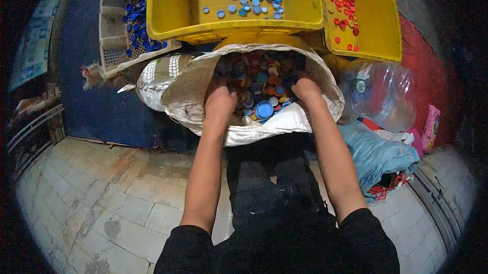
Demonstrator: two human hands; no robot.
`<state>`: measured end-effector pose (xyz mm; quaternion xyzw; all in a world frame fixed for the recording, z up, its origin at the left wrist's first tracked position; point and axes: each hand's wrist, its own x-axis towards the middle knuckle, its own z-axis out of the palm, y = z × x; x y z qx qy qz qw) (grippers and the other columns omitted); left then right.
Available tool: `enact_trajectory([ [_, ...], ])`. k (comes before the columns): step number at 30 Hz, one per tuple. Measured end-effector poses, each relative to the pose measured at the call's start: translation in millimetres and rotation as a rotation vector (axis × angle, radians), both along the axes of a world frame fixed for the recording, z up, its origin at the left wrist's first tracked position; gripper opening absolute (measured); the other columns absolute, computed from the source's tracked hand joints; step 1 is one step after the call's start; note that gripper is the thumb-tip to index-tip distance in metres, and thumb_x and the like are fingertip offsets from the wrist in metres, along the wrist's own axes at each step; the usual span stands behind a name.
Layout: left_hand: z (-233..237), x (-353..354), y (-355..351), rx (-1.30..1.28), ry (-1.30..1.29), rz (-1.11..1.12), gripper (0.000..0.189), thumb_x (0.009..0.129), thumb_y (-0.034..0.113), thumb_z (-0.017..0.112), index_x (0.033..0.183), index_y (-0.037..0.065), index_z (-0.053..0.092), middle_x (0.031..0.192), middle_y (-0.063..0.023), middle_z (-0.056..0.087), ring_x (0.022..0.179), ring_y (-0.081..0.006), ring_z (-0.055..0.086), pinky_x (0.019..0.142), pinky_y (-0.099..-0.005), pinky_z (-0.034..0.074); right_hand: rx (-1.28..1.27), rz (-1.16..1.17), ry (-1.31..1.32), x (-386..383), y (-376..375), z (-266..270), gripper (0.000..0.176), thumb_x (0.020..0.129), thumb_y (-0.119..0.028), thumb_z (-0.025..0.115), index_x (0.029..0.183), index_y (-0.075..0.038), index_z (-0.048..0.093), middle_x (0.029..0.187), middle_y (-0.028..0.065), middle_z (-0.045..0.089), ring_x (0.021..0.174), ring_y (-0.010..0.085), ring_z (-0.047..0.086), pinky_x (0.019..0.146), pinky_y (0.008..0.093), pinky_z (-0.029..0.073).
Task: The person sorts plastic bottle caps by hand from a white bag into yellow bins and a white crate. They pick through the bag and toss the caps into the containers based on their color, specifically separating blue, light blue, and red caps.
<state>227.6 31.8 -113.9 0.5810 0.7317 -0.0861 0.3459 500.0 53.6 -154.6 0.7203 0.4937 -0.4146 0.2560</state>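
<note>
A big white woven sack [189, 88] stands open in front of me, holding a mix of bottle caps [262, 78] in many colours. Both my hands reach down inside its mouth. At the left side, my left hand [220, 100] is among the caps, its thumb side facing inward and most fingers lost in shadow. Against the right side, my right hand [307, 89] looks curled, but its fingertips are hidden in the dark. Between them lies a large blue lid [264, 109], nearer the sack's front edge. Whether either hand grips caps cannot be made out.
Behind the sack stands a yellow crate [178, 0] with light-blue caps. A second yellow crate [378, 25] at right has red caps. A white basket [109, 35] at left contains dark-blue caps. A clear plastic jug [389, 93] and a teal bag [378, 154] lie at right.
</note>
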Motion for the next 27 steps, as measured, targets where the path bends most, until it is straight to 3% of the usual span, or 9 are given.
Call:
enact_trajectory([
  [3,-39.4,-24.0,10.1,-0.085,-0.022,0.011,0.048,0.081,0.021,0.058,0.126,0.006,0.049,0.121,-0.0229,0.055,0.114,-0.0389,0.052,0.094,-0.0450,0.043,0.301,0.007,0.043,-13.7,-14.5,5.9,0.052,0.083,-0.040,0.054,0.125,-0.009,0.054,0.120,0.0228,0.057,0.113,0.0380,0.054,0.099,0.0450,0.040],
  [10,-24.2,-26.1,28.0,0.041,-0.052,0.084,0.040,0.090,0.032,0.044,0.126,0.015,0.052,0.123,-0.0174,0.056,0.112,-0.0372,0.054,0.092,-0.0447,0.045,0.126,-0.031,0.001,-16.1,-19.9,-14.9,0.052,0.083,-0.038,0.054,0.128,-0.012,0.052,0.126,0.0229,0.053,0.116,0.0381,0.051,0.099,0.0449,0.040],
  [12,-35.6,-30.3,21.7,0.165,-0.095,0.050,0.037,0.088,0.031,0.049,0.120,0.016,0.056,0.119,-0.0180,0.058,0.108,-0.0374,0.057,0.089,-0.0451,0.047,0.693,0.095,-0.022,-13.1,-28.6,-50.4,0.051,0.080,-0.030,0.060,0.126,-0.009,0.054,0.133,0.0185,0.048,0.122,0.0369,0.046,0.103,0.0426,0.036],
  [16,-27.3,-23.0,20.0,0.093,-0.021,0.028,0.037,0.084,0.033,0.054,0.117,0.016,0.058,0.115,-0.0188,0.060,0.103,-0.0368,0.059,0.087,-0.0461,0.048,0.654,0.162,0.040,-13.7,-29.1,-33.8,0.051,0.080,-0.030,0.059,0.125,-0.008,0.055,0.134,0.0192,0.046,0.123,0.0370,0.043,0.105,0.0425,0.033],
  [19,-29.3,-6.9,18.3,0.335,-0.082,0.013,0.043,0.079,0.035,0.059,0.117,0.015,0.057,0.111,-0.0201,0.061,0.101,-0.0364,0.060,0.087,-0.0475,0.047,0.881,0.237,0.060,-14.5,-23.7,-2.2,0.050,0.081,-0.030,0.059,0.124,-0.006,0.055,0.125,0.0204,0.054,0.113,0.0393,0.052,0.101,0.0461,0.038],
  [21,-17.5,11.0,12.6,0.224,-0.043,0.006,0.043,0.079,0.034,0.059,0.117,0.015,0.057,0.110,-0.0205,0.061,0.100,-0.0372,0.060,0.088,-0.0481,0.046,0.190,-0.092,0.095,-18.6,-14.6,32.1,0.052,0.079,-0.033,0.063,0.121,-0.004,0.056,0.110,0.0206,0.062,0.097,0.0416,0.059,0.091,0.0471,0.045],
  [24,-27.5,24.5,7.8,-0.045,-0.040,0.115,0.047,0.081,0.033,0.059,0.124,0.015,0.054,0.111,-0.0215,0.060,0.101,-0.0403,0.058,0.090,-0.0503,0.043,0.578,-0.345,0.394,-13.1,-34.1,35.4,0.044,0.075,-0.027,0.073,0.108,-0.002,0.058,0.093,0.0180,0.066,0.083,0.0337,0.065,0.078,0.0391,0.052],
  [26,-94.1,10.0,0.6,0.701,0.002,-0.231,0.051,0.084,0.038,0.057,0.129,0.016,0.049,0.118,-0.0198,0.056,0.110,-0.0411,0.052,0.092,-0.0497,0.041,0.567,-0.615,0.607,-16.0,-46.1,34.1,0.040,0.074,-0.021,0.075,0.103,-0.002,0.055,0.093,0.0171,0.065,0.082,0.0283,0.064,0.075,0.0351,0.052],
  [27,-95.6,11.0,1.2,0.706,-0.001,-0.231,0.051,0.084,0.038,0.057,0.129,0.016,0.049,0.118,-0.0198,0.056,0.110,-0.0411,0.052,0.092,-0.0497,0.041,0.547,-0.888,0.820,-17.9,-48.2,37.4,0.039,0.072,-0.014,0.077,0.099,-0.001,0.052,0.092,0.0161,0.063,0.082,0.0229,0.064,0.072,0.0311,0.053],
])
